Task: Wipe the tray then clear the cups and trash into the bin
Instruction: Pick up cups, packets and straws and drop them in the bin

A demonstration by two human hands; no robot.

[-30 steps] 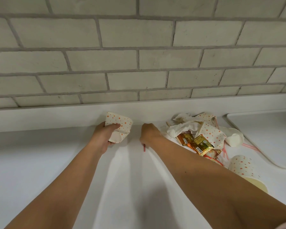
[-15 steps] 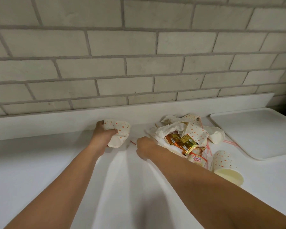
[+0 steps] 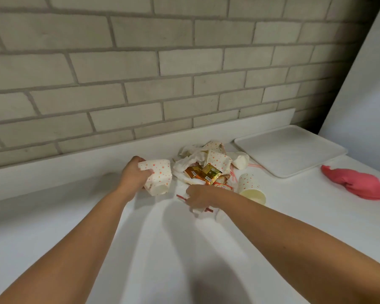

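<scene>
The right hand (image 3: 199, 197) has been drawn back from the counter's (image 3: 162, 249) back edge to the near side of the trash pile (image 3: 203, 170). A red straw (image 3: 208, 209) is now pinched in it together with a scrap of tissue (image 3: 194, 211), the fingers curled round both. The left hand (image 3: 133, 175) has been kept near the back edge, clamped on a crushed, dotted cup (image 3: 159, 175) whose mouth is turned toward the front edge. The two hands are held apart, the left one just left of the pile.

The pile is made up of crumpled napkins, dotted paper and gold sachets (image 3: 208, 175). A second cup (image 3: 251, 189), also dotted, is laid on its side just right of the pile, mouth toward the front edge. A white cup (image 3: 240, 160) is laid between the pile and the tray (image 3: 290, 154). The tray is set flat at the back right corner of the counter. A pink cloth (image 3: 358, 183) is bunched near the right edge, in front of the tray and apart from it. A brick wall (image 3: 140, 73) is seen behind the back edge.
</scene>
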